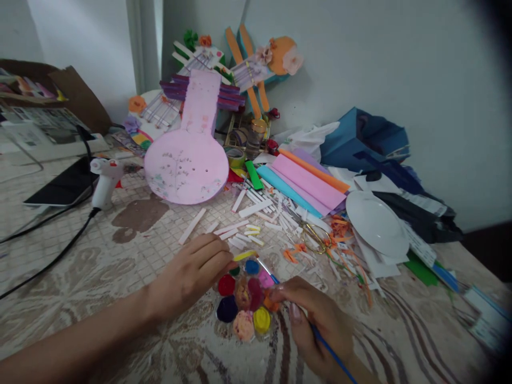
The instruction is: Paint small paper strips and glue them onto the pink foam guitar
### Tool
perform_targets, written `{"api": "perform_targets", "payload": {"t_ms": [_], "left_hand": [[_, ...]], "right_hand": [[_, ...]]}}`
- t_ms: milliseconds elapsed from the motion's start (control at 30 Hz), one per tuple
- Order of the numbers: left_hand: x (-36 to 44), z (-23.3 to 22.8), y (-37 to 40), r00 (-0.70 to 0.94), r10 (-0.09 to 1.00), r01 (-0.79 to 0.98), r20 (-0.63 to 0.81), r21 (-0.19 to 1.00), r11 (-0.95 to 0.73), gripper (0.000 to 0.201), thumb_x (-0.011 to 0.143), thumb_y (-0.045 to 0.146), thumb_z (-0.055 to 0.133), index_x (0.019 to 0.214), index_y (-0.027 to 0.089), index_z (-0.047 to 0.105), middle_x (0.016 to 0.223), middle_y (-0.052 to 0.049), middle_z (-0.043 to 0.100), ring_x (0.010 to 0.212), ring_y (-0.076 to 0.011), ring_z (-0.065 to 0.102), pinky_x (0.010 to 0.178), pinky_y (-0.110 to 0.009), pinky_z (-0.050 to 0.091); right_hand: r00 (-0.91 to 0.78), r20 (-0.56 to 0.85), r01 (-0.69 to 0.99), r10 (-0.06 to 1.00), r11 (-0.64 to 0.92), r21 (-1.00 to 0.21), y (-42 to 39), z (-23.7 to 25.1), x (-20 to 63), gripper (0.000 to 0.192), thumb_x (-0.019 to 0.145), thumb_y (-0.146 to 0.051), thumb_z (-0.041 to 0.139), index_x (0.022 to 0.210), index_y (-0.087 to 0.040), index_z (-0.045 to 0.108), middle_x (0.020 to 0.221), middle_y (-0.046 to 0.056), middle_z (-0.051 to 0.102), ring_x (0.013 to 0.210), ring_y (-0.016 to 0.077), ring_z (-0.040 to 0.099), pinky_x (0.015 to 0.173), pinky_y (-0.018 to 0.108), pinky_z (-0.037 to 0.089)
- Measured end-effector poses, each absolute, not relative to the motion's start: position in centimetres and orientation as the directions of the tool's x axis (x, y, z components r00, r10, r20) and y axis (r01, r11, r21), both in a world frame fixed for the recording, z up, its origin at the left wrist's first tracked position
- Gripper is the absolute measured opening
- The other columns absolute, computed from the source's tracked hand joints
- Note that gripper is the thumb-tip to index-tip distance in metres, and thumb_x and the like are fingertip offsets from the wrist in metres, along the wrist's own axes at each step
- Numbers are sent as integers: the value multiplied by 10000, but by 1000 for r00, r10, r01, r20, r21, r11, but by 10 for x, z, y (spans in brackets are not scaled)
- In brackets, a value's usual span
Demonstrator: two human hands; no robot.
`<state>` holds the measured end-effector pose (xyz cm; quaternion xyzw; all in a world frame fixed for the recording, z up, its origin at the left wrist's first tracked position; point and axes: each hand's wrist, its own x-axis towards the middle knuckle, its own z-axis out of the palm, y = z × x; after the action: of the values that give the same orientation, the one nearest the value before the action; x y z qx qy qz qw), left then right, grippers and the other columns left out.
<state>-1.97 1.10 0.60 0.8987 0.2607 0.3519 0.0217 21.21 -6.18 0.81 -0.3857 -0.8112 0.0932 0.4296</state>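
Observation:
My right hand [316, 325] is closed around a paintbrush with a blue handle [330, 352]; its bristle tip meets a small yellow-painted strip [245, 256]. Between the fingertips of my left hand [196, 269], that strip is pinched by its left end, just above the paint palette [243, 293]. Round wells of red, blue, yellow, peach, pink and orange paint fill the palette, which lies on the patterned tablecloth. Beyond my left hand are several short white strips [236, 233], a few of them with yellow on them.
A pink banjo-shaped craft piece [186, 165] leans at the back. The glue gun [104, 181] and its black cord stand left, near a dark tablet [64, 181]. Gold-handled scissors [316, 237], coloured paper sheets [308, 181], scraps and a white oval dish [376, 224] lie right.

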Motion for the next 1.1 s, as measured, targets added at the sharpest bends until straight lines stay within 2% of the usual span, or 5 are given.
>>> {"api": "perform_targets", "payload": {"t_ms": [400,733,867,1000,1100], "left_hand": [[-19,4,10,622,465,442,631,208,-873,51,897,147,498,854,134,522,795,-45,591,781,-174,518,696,-314,464],[-18,6,10,612,489,462,621,221,-859,63,902,158,489,861,142,534,780,-39,603,768,-166,532,685,-305,473],[-19,6,11,610,488,454,624,229,-861,90,906,165,478,843,145,540,789,-44,615,772,-164,538,695,-309,481],[-19,6,11,608,491,463,625,224,-858,100,909,172,474,842,151,546,783,-38,614,776,-161,544,697,-303,480],[-18,5,10,608,494,459,622,232,-857,87,904,166,484,842,152,543,782,-35,612,772,-161,544,701,-304,476]], "right_hand": [[-370,634,600,680,695,-396,-61,5,209,349,802,-79,445,1130,-170,525,897,59,674,866,166,645,716,282,562],[-349,636,620,688,678,-394,-59,7,208,349,794,-77,449,1125,-156,524,870,64,672,820,163,652,698,281,567],[-402,663,610,631,725,-320,-59,7,207,360,782,-66,445,1122,-146,530,895,79,682,850,173,658,740,298,569],[-357,653,643,668,683,-347,-59,7,208,358,794,-73,446,1132,-159,525,887,68,682,842,166,655,727,294,569],[-416,654,608,632,728,-317,-59,7,209,375,793,-71,436,1150,-154,516,901,75,679,856,167,654,739,296,569]]}}
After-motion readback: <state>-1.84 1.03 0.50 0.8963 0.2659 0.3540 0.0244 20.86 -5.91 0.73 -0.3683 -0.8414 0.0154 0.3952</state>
